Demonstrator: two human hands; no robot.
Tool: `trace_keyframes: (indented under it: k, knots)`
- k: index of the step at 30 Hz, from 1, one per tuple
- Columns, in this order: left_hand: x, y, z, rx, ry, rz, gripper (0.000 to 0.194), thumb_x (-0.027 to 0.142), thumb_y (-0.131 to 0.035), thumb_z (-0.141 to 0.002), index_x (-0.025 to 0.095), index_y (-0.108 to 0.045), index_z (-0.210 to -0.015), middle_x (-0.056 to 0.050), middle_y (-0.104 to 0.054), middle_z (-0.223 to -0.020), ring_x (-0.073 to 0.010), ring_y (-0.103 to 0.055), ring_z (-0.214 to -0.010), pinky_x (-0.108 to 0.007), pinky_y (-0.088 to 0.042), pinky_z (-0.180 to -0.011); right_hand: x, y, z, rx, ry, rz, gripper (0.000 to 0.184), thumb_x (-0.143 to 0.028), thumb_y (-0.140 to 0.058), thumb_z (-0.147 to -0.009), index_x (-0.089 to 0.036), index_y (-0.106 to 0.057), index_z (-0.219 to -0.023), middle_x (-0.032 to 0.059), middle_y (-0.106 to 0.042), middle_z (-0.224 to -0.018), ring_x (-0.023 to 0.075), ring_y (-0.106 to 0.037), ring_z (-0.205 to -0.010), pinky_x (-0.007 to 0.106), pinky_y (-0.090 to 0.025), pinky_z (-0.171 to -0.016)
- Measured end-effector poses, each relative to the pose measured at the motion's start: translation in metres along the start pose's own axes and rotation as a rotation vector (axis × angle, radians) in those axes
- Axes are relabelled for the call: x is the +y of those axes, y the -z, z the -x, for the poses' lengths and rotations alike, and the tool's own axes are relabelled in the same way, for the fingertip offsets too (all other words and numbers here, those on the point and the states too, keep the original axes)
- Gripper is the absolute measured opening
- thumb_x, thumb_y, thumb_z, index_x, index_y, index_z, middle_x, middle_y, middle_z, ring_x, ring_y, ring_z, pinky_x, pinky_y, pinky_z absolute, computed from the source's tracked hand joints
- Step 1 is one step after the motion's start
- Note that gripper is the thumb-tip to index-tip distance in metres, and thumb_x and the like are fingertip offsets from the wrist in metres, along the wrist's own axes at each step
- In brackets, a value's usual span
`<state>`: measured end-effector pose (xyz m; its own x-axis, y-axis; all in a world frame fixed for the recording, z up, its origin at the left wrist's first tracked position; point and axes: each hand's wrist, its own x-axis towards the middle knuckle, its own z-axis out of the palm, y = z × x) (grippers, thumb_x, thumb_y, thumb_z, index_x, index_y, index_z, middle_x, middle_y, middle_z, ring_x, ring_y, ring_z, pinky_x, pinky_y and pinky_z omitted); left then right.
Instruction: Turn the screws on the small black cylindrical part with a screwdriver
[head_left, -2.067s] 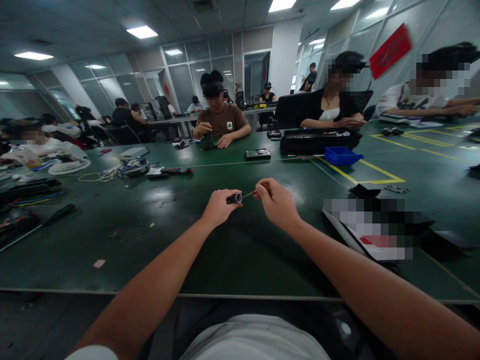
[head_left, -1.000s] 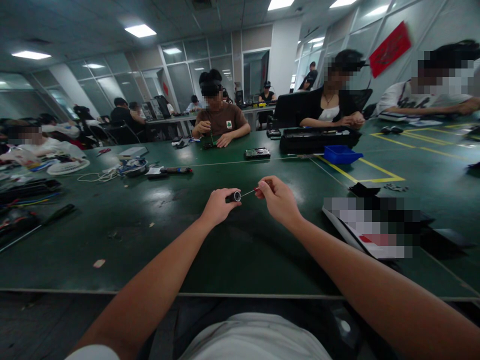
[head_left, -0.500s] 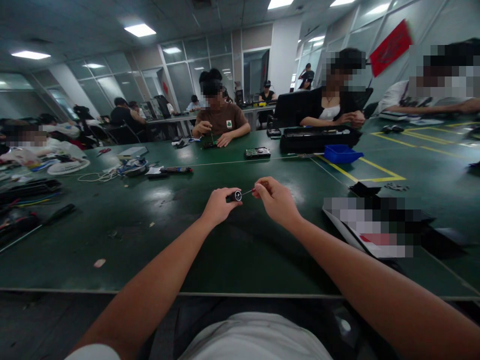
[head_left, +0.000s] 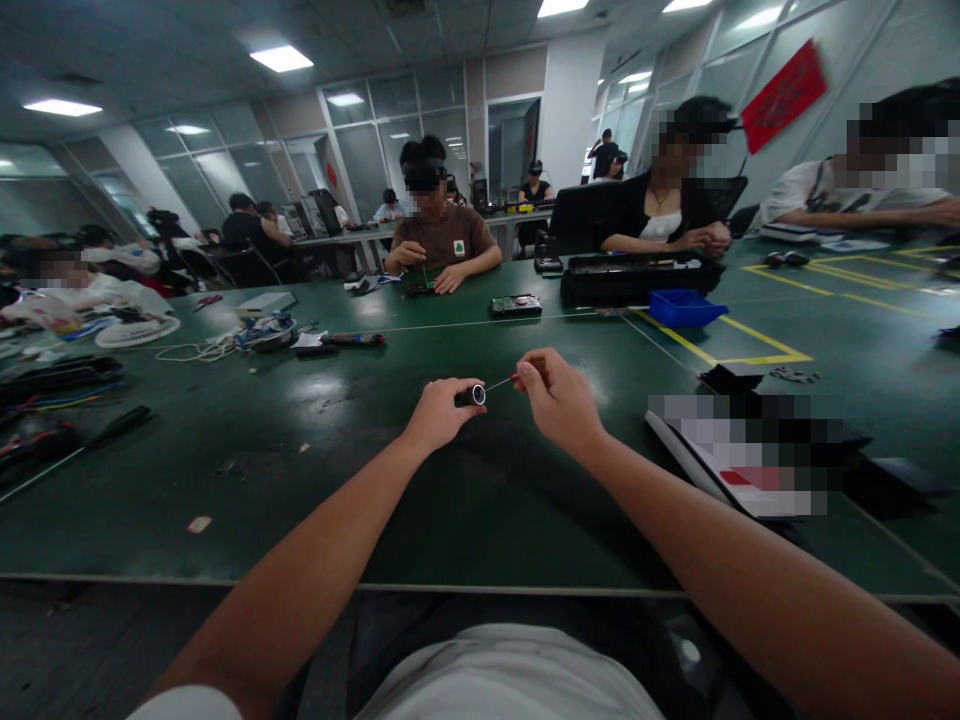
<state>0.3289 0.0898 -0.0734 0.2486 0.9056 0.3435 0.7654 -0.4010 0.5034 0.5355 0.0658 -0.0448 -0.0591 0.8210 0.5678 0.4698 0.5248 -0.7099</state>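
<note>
Green bench (head_left: 480, 520), with a cylinder and screwdriver worked over its near part.
Toward the far side lies a long black case (head_left: 615, 284), a blue tray (head_left: 686, 309) just in front of its right end. The left hand (head_left: 438, 412), fingers curled, pinches the black cylinder (head_left: 468, 397), its pale-ringed end facing the right hand (head_left: 559, 395). That one, fingers closed, grips the screwdriver (head_left: 501, 383); the thin shaft slants down to the ringed end, though whether the tip touches cannot be told.
</note>
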Motion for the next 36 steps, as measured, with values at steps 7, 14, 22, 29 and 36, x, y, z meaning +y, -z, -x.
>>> trace_keyframes:
  k: [7,14,22,29,36]
  knots:
    - [-0.003,-0.001,-0.001,-0.004,-0.009,0.001,0.042,0.032,-0.078,-0.08,0.027,-0.071,-0.121,-0.006,-0.073,-0.112,-0.0263,-0.062,-0.102,-0.042,-0.045,-0.094,-0.001,0.001,-0.001,0.025,-0.012,0.022,0.018,-0.037,-0.045,-0.097,-0.023,-0.056,-0.094,0.0044,-0.07,-0.079,0.0209,-0.069,-0.076,0.034,-0.048,-0.071]
    - [-0.003,-0.002,-0.001,-0.008,-0.014,0.013,0.042,0.03,-0.079,-0.079,0.025,-0.072,-0.12,-0.006,-0.073,-0.114,-0.0267,-0.063,-0.104,-0.041,-0.044,-0.094,-0.001,0.0,-0.001,0.0,0.02,0.02,0.018,-0.037,-0.046,-0.096,-0.022,-0.057,-0.093,0.0044,-0.07,-0.077,0.0212,-0.068,-0.073,0.034,-0.046,-0.068]
    - [-0.006,-0.003,-0.002,-0.03,-0.005,0.033,0.043,0.031,-0.079,-0.079,0.023,-0.072,-0.12,-0.007,-0.072,-0.116,-0.0283,-0.063,-0.107,-0.043,-0.044,-0.098,0.0,0.002,-0.003,0.021,-0.022,0.104,0.019,-0.036,-0.045,-0.096,-0.022,-0.056,-0.09,0.0042,-0.067,-0.073,0.0201,-0.063,-0.067,0.033,-0.041,-0.064]
    - [-0.008,-0.003,-0.003,0.038,0.047,0.252,0.036,0.03,-0.078,-0.077,0.022,-0.073,-0.112,-0.008,-0.073,-0.113,-0.0275,-0.065,-0.106,-0.041,-0.046,-0.097,0.001,0.003,-0.005,0.066,-0.053,0.136,0.019,-0.035,-0.045,-0.095,-0.022,-0.056,-0.088,0.004,-0.066,-0.073,0.0208,-0.061,-0.069,0.033,-0.039,-0.065]
    - [-0.008,-0.01,-0.01,0.166,0.212,0.831,0.035,0.029,-0.071,-0.082,0.017,-0.065,-0.114,-0.01,-0.069,-0.109,-0.0196,-0.065,-0.096,-0.035,-0.049,-0.09,0.0,0.003,-0.005,0.081,-0.053,0.114,0.019,-0.037,-0.045,-0.095,-0.023,-0.055,-0.088,0.0046,-0.066,-0.074,0.0215,-0.062,-0.069,0.034,-0.039,-0.066]
